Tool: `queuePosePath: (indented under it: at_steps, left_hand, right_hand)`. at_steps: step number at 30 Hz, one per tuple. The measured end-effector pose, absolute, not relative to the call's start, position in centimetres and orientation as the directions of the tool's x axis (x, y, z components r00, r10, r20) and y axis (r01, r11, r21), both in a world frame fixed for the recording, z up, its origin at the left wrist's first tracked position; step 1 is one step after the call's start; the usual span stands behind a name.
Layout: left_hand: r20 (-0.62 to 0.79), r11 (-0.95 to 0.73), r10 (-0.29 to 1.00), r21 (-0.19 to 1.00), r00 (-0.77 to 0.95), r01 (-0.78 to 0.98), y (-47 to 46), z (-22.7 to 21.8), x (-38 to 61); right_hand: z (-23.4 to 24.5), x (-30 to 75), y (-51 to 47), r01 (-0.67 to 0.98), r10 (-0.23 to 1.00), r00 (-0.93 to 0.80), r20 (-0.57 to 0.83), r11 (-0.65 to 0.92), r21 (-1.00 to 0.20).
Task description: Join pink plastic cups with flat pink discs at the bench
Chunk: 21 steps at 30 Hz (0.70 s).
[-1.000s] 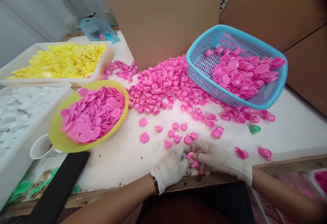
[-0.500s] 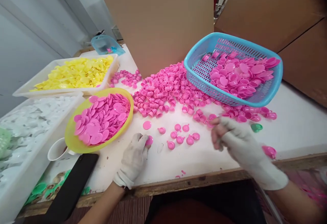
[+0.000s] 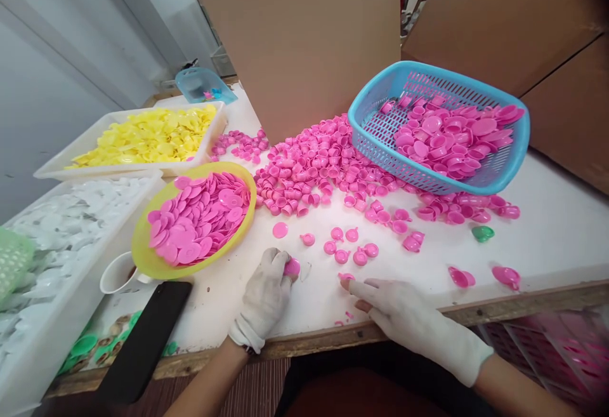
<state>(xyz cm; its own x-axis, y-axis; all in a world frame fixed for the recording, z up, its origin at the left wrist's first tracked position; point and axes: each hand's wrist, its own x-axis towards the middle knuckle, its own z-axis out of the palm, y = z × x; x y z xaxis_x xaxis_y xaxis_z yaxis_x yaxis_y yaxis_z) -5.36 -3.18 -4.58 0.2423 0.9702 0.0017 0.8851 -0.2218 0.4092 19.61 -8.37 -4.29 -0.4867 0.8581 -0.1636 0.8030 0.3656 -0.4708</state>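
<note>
My left hand (image 3: pixel 266 293), in a white glove, rests on the table with its fingers closed around a pink toy saucer (image 3: pixel 292 268). To its right, my gloved right hand (image 3: pixel 404 315) reaches in low, its bare fingertips pinching a small pink toy cup (image 3: pixel 346 280). The cup's far side is partly hidden by the fingers. Just beyond lies a loose cluster of similar small cups (image 3: pixel 341 256), with a single pink disc (image 3: pixel 280 230) farther left. Two pink cup-and-saucer pieces (image 3: pixel 506 277) lie right of my right hand.
A yellow bowl (image 3: pixel 137 249) holds pink discs. Behind is a heap of pink cups (image 3: pixel 309 169), beside a blue basket (image 3: pixel 361 141) of pink pieces. Trays of yellow (image 3: pixel 52 166) and white pieces (image 3: pixel 61 303) stand left, near a white mug (image 3: pixel 111 274) and black phone (image 3: pixel 147 341).
My right hand has moved left and nearer the table's front edge, and now pinches a small cup. The view has shifted slightly; my left hand still holds the saucer.
</note>
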Motion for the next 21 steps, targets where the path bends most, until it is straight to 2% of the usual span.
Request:
queuePosePath:
  at_steps: [4,8,10,12,14,17,21]
  left_hand:
    - [-0.051,-0.139,0.976,0.594,0.210,0.793,-3.6,-4.4,-4.2]
    - [-0.296,0.147,0.926,0.856,0.236,0.495,-4.1,-3.2,-1.6]
    - [-0.393,0.295,0.861,0.903,0.324,0.312,-4.4,-2.6,0.0]
    - [-0.404,0.341,0.837,0.912,0.369,0.227,-4.5,-2.2,1.1]
    - [-0.336,0.247,0.882,0.927,0.330,0.283,-4.5,-2.1,1.5]
    - [-0.196,0.023,0.935,0.864,0.294,0.503,-4.6,-2.6,0.9]
    - [-0.167,-0.236,0.842,0.740,0.512,0.630,-5.3,-3.4,0.0]
  right_hand:
    - [-3.6,21.3,-8.5,0.703,0.953,-0.299,-0.051,0.184,-0.687]
    - [-2.4,20.5,-7.9,0.634,0.982,-0.184,-0.050,0.079,-0.769]
    - [-2.0,19.8,-7.7,0.613,0.976,-0.187,-0.108,0.030,-0.789]
    - [-2.1,19.5,-7.6,0.596,0.971,-0.190,-0.148,-0.005,-0.803]
    - [-2.5,19.8,-7.6,0.577,0.975,-0.171,-0.143,-0.018,-0.816]
    - [-3.2,21.0,-7.7,0.566,0.983,-0.137,-0.119,-0.021,-0.824]
    - [-3.5,21.7,-7.8,0.596,0.979,-0.151,-0.138,-0.021,-0.802]
